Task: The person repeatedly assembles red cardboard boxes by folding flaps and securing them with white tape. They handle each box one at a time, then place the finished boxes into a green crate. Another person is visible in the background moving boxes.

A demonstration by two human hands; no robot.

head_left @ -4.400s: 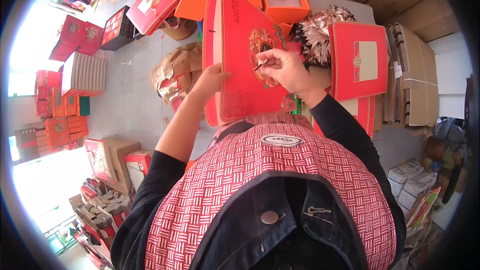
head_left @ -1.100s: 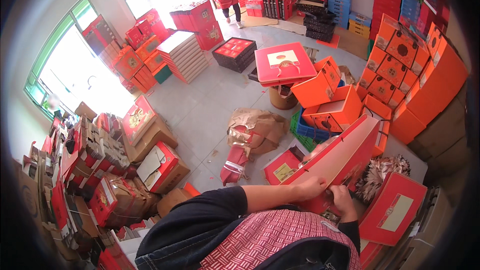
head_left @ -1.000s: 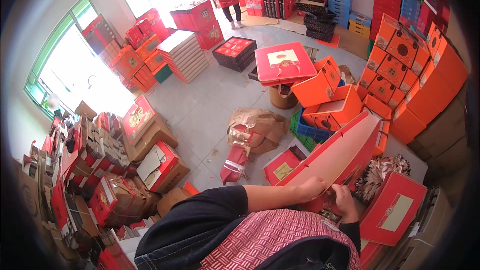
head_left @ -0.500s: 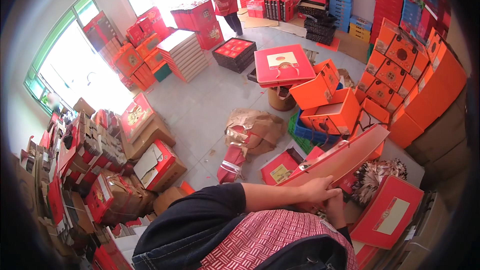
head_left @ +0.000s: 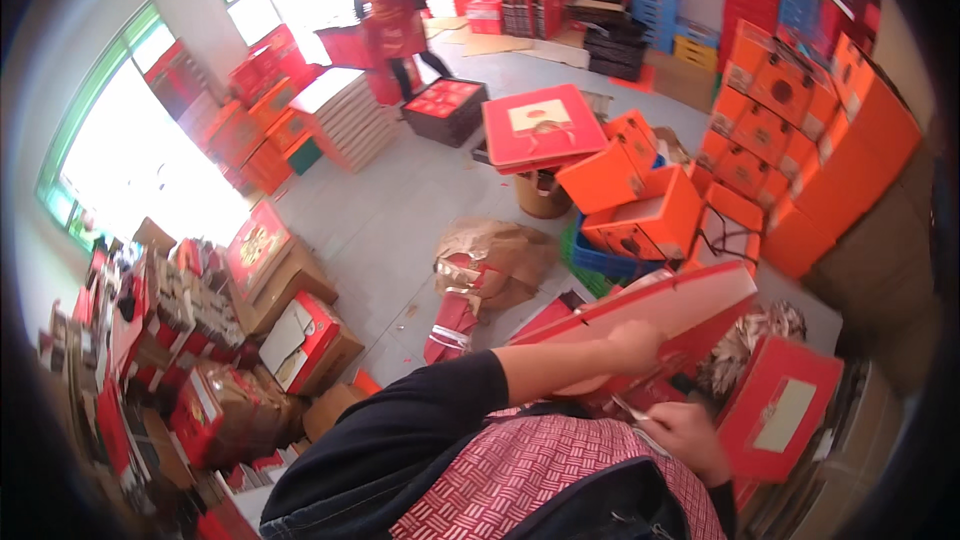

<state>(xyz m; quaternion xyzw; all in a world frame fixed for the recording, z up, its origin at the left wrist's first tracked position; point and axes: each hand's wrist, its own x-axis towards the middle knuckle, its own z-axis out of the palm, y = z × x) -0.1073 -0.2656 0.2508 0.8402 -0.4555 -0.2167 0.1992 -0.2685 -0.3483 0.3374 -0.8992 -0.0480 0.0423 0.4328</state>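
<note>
My left hand (head_left: 636, 344) grips the near long edge of a large flat red box (head_left: 690, 305), which I hold tilted low in front of my chest. Just below the box's lower edge is my right hand (head_left: 692, 436), fingers curled, with a thin pale strip (head_left: 627, 407) at its fingertips. I cannot tell whether it grips the strip or the box. A red box with a pale label (head_left: 782, 412) lies right beside my right hand.
Open orange boxes (head_left: 640, 195) sit on a blue crate (head_left: 600, 262), with more orange boxes stacked at the right (head_left: 800, 130). A crumpled brown bag (head_left: 490, 260) lies on the grey floor. A person carrying red boxes (head_left: 385, 10) stands at the back. Cartons crowd the left (head_left: 290, 335).
The red box, held upright before my face at first, has come down to a flat tilt. My view has swung toward the room. The person at the back has come nearer.
</note>
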